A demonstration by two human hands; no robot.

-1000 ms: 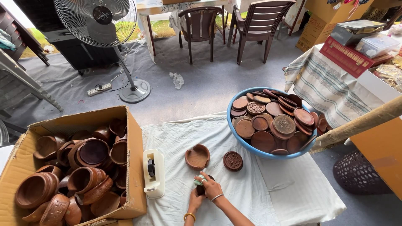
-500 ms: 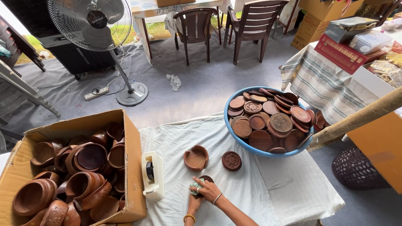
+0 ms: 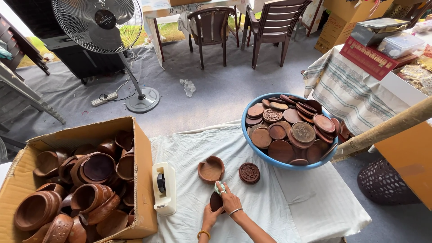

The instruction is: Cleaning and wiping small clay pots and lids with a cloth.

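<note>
Now you are wiping: left hand (image 3: 210, 217) gripping the lid (image 3: 216, 201), right hand (image 3: 230, 201) pinching the cloth (image 3: 219, 188); next, turn the lid.

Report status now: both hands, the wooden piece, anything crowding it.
Left hand grips small dark wooden piece from below. Right hand presses green cloth on it. Wooden bowl, carved lid close by, apart.

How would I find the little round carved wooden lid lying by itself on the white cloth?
Find the big blue tub full of wooden lids. Just left of it, on the white cloth, lies one dark carved lid beside an open wooden bowl. It alone lies flat outside the tub.
</note>
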